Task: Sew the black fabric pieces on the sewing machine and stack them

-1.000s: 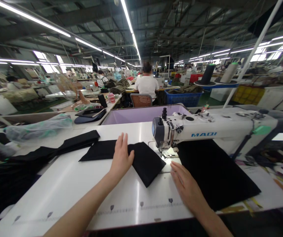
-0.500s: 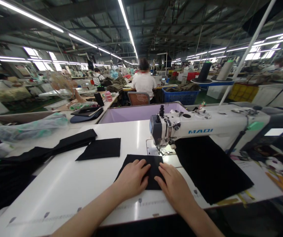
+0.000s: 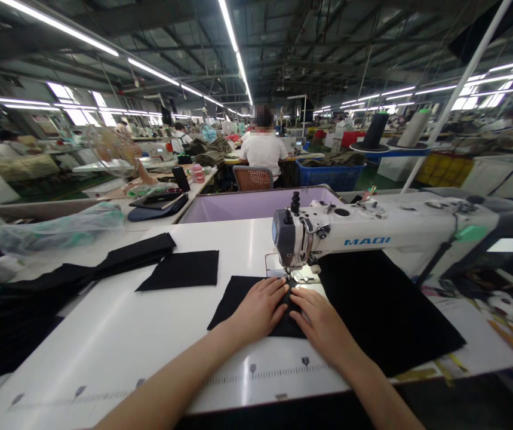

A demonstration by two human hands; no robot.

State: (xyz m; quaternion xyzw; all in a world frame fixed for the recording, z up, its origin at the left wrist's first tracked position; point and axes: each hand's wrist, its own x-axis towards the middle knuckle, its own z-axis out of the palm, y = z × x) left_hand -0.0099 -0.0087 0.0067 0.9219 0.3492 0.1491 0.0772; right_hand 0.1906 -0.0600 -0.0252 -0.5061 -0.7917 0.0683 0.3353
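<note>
Beneath both hands lies a black fabric piece [image 3: 233, 298], flat on the white table with its far right corner under the needle area of the sewing machine [image 3: 314, 230]. My left hand [image 3: 263, 307] rests on top of it, fingers stretched forward and thumb apart. Fingers extended too, my right hand [image 3: 316, 316] presses on the fabric's right side, just in front of the presser foot. The fingertips of both hands nearly meet near the needle. The stitching point itself is partly hidden.
Another black fabric piece [image 3: 189, 269] lies to the left, beside a folded black strip [image 3: 135, 254]. A large black panel [image 3: 386, 304] sits right of the needle, under the machine arm. Behind the table is a lilac-lined bin [image 3: 238, 206]; a person in white [image 3: 263, 149] sits beyond.
Both hands and the fabric piece have slid forward and slightly right, bringing its corner under the needle area. My two hands are closer together. The camera view has shifted slightly.
</note>
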